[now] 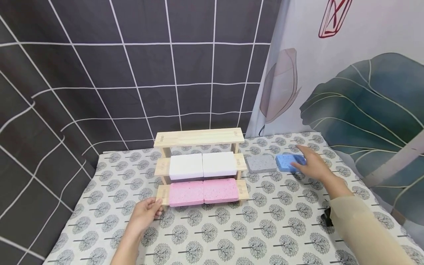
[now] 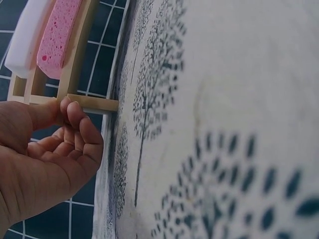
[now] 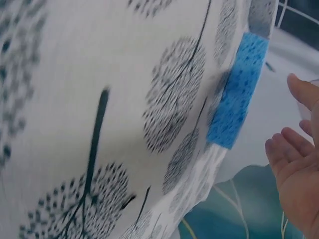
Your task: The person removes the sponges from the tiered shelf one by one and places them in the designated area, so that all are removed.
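Observation:
A three-step wooden rack (image 1: pixel 198 137) stands on the table, its top step bare. Two white sponges (image 1: pixel 186 166) lie side by side on the middle step, and two pink sponges (image 1: pixel 187 194) fill the lowest one. My left hand (image 1: pixel 145 213) pinches the left end of that lowest step between thumb and fingers, as the left wrist view also shows. To the right of the rack, a grey sponge (image 1: pixel 261 163) and a blue sponge (image 1: pixel 287 162) lie flat on the cloth. Over the blue sponge hovers my right hand (image 1: pixel 313 163), fingers spread and holding nothing.
A white cloth (image 1: pixel 238 230) printed with grey trees covers the table. Behind it hangs a dark curtain (image 1: pixel 139 66) with white grid lines, and a pale leaf-patterned curtain (image 1: pixel 357 99) hangs at the right. A small black object (image 1: pixel 327 217) shows by the right sleeve.

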A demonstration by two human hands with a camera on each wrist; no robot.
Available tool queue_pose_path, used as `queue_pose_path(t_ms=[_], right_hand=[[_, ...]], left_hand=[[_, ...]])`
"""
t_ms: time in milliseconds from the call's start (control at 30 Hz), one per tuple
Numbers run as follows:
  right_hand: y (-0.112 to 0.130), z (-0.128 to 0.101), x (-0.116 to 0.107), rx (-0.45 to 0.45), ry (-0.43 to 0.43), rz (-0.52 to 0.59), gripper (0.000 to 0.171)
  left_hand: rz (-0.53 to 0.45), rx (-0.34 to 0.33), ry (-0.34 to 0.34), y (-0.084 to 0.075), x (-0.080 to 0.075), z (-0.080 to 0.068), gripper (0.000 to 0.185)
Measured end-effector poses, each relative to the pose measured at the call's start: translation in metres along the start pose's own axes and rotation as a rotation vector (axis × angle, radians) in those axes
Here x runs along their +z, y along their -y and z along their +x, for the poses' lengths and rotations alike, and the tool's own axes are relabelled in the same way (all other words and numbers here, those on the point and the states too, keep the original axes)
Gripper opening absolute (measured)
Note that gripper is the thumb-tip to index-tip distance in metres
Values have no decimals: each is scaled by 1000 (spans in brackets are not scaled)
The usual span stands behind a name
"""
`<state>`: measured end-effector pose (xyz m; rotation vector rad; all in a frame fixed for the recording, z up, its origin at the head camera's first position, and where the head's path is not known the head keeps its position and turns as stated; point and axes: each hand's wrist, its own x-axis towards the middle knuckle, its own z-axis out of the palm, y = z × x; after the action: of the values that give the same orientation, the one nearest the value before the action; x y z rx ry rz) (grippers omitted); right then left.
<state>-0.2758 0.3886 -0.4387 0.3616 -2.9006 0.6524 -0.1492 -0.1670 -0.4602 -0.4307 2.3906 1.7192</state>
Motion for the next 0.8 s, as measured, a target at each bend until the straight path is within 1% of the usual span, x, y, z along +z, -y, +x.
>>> queue_pose_path(t_ms=[100,233,433,567,700,800], right_hand=[[11,0,0,-34,-50,10,74],[26,2,3,-66,-89,59,70],[43,5,9,-81,-136,206,67],[51,2,11,-97,-147,307,65],[58,-1,10,-122,-153,338,62],[69,-4,7,-124,-145,370,61]], left_hand=[[2,-3,1,0,0,0,37],[4,-7,-4,1,0,1,37],[-11,-8,1,0,-1,1,36],[-14,-7,6,0,-1,1,36],[-17,-7,8,1,-1,1,36],[-19,-7,5,1,-1,2,37]])
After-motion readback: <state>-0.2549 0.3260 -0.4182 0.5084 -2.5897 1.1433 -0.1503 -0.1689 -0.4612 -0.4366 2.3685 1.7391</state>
